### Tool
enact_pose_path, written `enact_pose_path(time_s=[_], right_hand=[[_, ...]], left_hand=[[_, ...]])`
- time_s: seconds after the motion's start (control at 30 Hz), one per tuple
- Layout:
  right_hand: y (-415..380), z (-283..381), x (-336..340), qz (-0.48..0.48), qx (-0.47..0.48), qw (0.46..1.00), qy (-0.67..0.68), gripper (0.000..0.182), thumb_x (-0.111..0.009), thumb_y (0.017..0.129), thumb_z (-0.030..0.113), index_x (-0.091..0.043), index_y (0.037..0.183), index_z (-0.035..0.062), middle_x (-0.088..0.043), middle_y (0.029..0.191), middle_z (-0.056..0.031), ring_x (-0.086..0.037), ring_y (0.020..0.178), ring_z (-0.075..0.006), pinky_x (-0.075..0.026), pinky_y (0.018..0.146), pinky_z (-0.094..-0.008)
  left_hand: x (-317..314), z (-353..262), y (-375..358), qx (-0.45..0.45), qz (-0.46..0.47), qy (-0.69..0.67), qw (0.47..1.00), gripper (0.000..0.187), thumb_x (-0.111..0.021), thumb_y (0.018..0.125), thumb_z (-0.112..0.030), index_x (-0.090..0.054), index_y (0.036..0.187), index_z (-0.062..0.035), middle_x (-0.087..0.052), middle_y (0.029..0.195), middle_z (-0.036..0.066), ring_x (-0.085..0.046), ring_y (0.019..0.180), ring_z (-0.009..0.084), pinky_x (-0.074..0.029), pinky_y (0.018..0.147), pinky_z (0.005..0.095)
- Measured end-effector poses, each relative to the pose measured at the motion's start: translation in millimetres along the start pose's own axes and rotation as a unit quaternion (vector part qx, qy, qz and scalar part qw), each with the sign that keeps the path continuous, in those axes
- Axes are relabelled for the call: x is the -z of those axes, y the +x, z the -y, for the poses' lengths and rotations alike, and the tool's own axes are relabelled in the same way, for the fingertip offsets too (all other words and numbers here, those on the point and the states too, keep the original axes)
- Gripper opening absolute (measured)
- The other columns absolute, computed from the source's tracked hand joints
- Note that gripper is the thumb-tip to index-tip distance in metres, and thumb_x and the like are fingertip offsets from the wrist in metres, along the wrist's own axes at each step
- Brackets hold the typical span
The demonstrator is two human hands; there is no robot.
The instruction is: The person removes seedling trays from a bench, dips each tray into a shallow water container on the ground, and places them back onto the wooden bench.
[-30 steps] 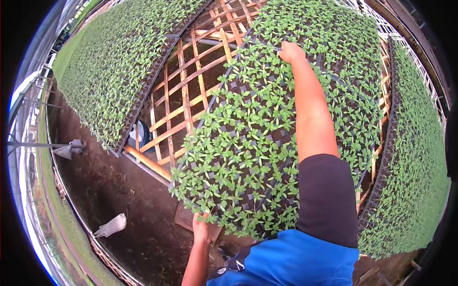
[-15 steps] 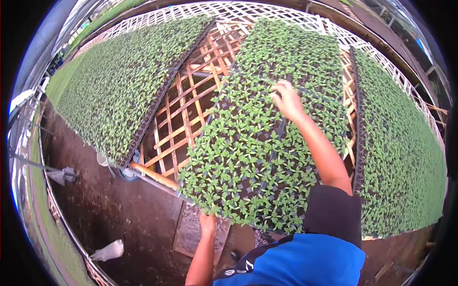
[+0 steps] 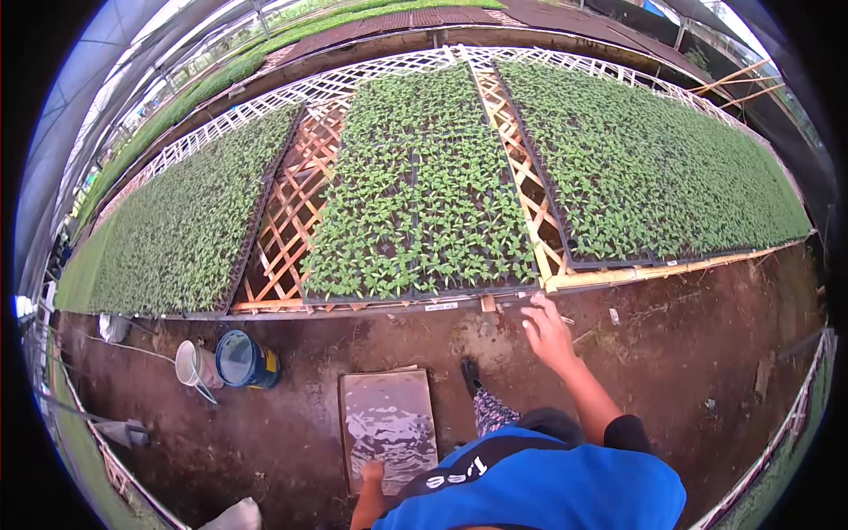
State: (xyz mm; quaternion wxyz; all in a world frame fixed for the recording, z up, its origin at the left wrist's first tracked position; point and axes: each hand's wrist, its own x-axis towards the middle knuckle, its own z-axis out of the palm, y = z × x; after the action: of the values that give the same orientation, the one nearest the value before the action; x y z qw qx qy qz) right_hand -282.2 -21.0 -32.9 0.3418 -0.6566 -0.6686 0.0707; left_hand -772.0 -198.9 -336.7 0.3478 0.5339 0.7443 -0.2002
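Note:
My right hand (image 3: 548, 334) is held out just past the front edge of the bench, its fingers apart and nothing in them. Nearest to it are the middle seedling trays (image 3: 415, 194), full of small green plants in dark cells, and a bamboo rail (image 3: 618, 277). My left hand (image 3: 373, 471) hangs low by my body with its fingers curled. Beneath it in view lies a wet flat sheet (image 3: 389, 411) on the soil; I see nothing in that hand.
Further seedling trays stand on the left (image 3: 194, 221) and right (image 3: 654, 168), with wooden lattice (image 3: 296, 194) showing between. A blue bucket (image 3: 235, 358) and a white bucket (image 3: 187, 360) stand on the soil floor. A pale sack-like thing (image 3: 237, 515) lies at the bottom left.
My right hand has drawn back from over the middle plants to in front of the bench. My left hand has left the tray's front edge and dropped lower. The view has shifted back.

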Motion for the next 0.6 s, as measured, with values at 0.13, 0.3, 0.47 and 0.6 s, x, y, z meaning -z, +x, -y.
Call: enact_pose_path(time_s=[0.13, 0.3, 0.47, 0.6], right_hand=[[-74.3, -20.6, 27.4, 0.074, -0.127, 0.989, 0.009, 0.028, -0.055, 0.073, 0.014, -0.052, 0.101, 0.0074, -0.049, 0.103, -0.011, -0.054, 0.081, -0.0256, -0.044, 0.071, -0.0323], [-8.6, -12.7, 58.2, 0.013, -0.074, 0.991, 0.114, 0.055, -0.055, 0.074, 0.009, -0.032, 0.124, 0.0081, -0.054, 0.077, -0.0071, -0.053, 0.062, -0.0178, -0.042, 0.058, -0.0252], [148.5, 76.5, 205.3, -0.236, 0.046, 0.968, 0.079, 0.063, -0.051, 0.076, 0.025, -0.019, 0.128, 0.01, -0.058, 0.076, -0.0111, -0.057, 0.069, -0.0275, -0.043, 0.063, -0.0364], [179.0, 107.4, 246.0, -0.214, 0.175, 0.953, -0.124, 0.048, -0.05, 0.076, 0.025, -0.033, 0.121, 0.0202, -0.058, 0.085, -0.0121, -0.057, 0.075, -0.0283, -0.045, 0.066, -0.0394]], left_hand=[[-90.5, 68.9, -91.7, 0.076, 0.053, -0.098, 0.991, 0.027, -0.04, 0.08, -0.033, -0.057, 0.083, -0.0125, -0.056, 0.081, 0.011, -0.052, 0.079, 0.0258, -0.04, 0.066, 0.0386], [-111.5, 88.1, -145.5, 0.027, 0.051, -0.534, 0.843, 0.024, -0.045, 0.08, -0.031, -0.047, 0.069, -0.01, -0.048, 0.06, 0.006, -0.044, 0.052, 0.0175, -0.032, 0.042, 0.0326], [-97.9, 40.6, -158.0, -0.034, -0.143, -0.562, 0.814, 0.028, -0.05, 0.079, -0.025, -0.04, 0.058, -0.01, -0.041, 0.048, 0.0, -0.038, 0.037, 0.0091, -0.026, 0.029, 0.0253], [-79.9, -42.3, -174.1, -0.038, -0.297, -0.371, 0.879, 0.025, -0.053, 0.077, -0.02, -0.046, 0.056, -0.0081, -0.045, 0.05, 0.003, -0.042, 0.04, 0.0098, -0.03, 0.032, 0.027]])
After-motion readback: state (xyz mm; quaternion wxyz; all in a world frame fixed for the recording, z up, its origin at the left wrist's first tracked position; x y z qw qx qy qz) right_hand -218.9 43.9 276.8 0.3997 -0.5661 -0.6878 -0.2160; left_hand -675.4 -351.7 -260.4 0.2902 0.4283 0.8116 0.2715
